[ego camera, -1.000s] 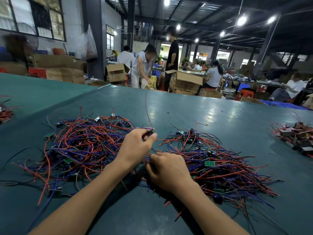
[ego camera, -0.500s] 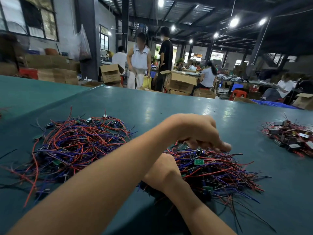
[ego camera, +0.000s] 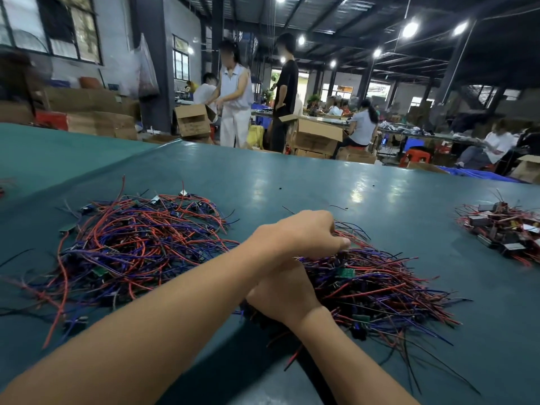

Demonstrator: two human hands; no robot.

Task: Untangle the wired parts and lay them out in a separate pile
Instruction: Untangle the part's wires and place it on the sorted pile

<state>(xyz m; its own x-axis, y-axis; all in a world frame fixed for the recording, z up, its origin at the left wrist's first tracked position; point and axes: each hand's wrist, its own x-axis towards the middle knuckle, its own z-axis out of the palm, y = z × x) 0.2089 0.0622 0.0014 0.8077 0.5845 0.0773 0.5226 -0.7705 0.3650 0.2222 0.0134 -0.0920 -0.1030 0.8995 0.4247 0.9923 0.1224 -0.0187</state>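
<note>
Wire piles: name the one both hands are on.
The middle pile, right of centre: the left hand reaches over its top and the right hand sits at its near-left edge. The left pile and the far-right pile lie apart from both hands.

Workshop hall: teal surface (ego camera: pixel 292 182), stacked cardboard boxes (ego camera: pixel 317 137), barred windows (ego camera: pixel 70 27) at left, dark steel roof (ego camera: pixel 350 13), round ceiling lamps (ego camera: pixel 410 29), red stool (ego camera: pixel 415 155).
</note>
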